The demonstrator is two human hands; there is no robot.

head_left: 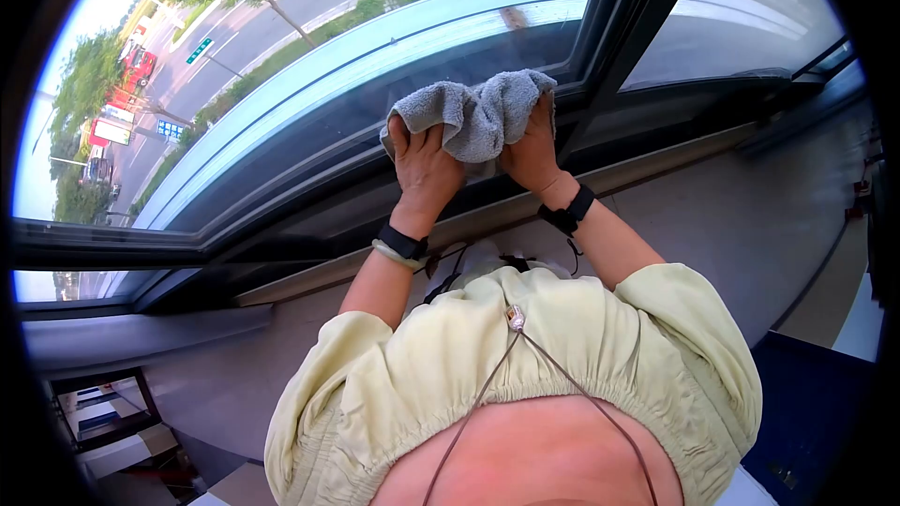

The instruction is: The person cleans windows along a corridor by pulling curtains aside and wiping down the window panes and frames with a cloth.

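Cloth (pixel 476 114) sits bunched at the lower edge of the window (pixel 314 98), its ends gripped by left hand (pixel 427 169) and right hand (pixel 534 152), fingertips hidden; I'd spread it flatter for even pressure.

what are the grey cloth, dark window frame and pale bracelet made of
Cloth: probably terry or microfibre, matte and soft, going by its fuzzy pile and loose folds.

Window frame: likely coated metal, dark with a slight sheen along straight edges, though plastic is possible.

Bracelet: smooth, rigid-looking pale ring; stone, glass or plastic, too small to tell.
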